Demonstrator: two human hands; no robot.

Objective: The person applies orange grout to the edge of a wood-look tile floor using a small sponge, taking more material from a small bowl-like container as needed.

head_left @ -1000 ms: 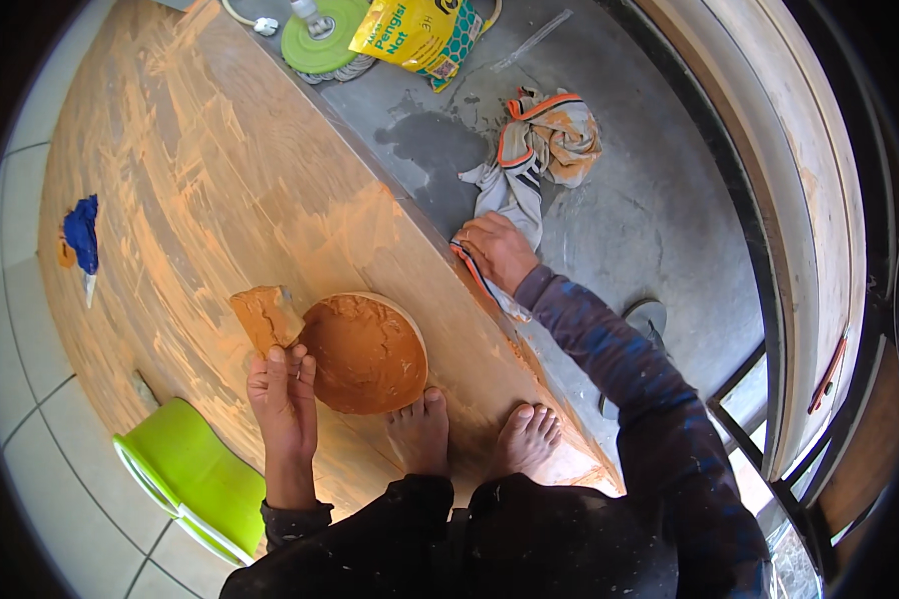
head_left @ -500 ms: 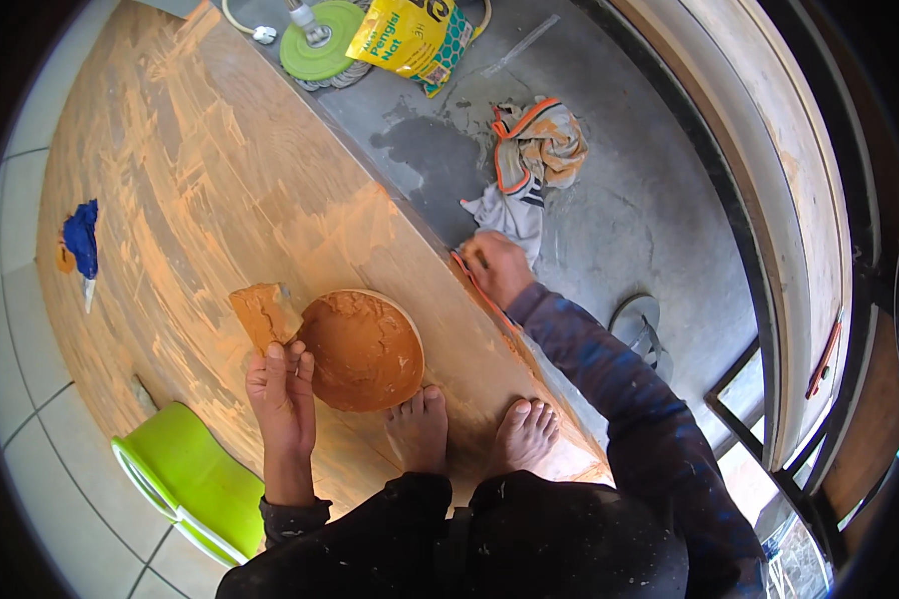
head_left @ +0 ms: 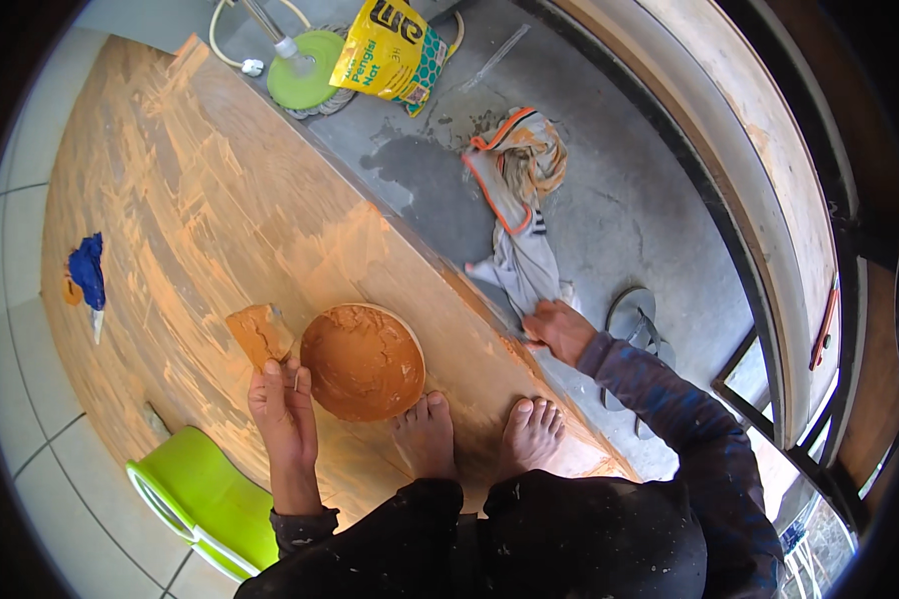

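My left hand [head_left: 288, 414] pinches a flat spreader [head_left: 262, 334] coated in orange-brown filler, holding it up by its near edge. Just to the right of it stands a round bowl [head_left: 362, 361] smeared inside with the same filler, in front of my bare feet. My right hand [head_left: 561, 331] is closed on the near end of a stained grey-and-white cloth [head_left: 525, 262] with orange edging. That hand is at the long edge of the filler-streaked wooden surface [head_left: 270, 235], and the cloth trails away from it over the lower grey floor.
On the grey floor [head_left: 659, 240] are a yellow packet [head_left: 390, 60], a green mop head [head_left: 305, 75] and dark flip-flops [head_left: 631, 314]. A blue object [head_left: 88, 272] lies at the far left of the wood. A lime-green plastic item [head_left: 205, 489] stands near my left arm.
My right hand has moved right and nearer to me along the wood's edge, drawing the cloth's end with it. The left hand still holds the spreader; the whole view has shifted slightly.
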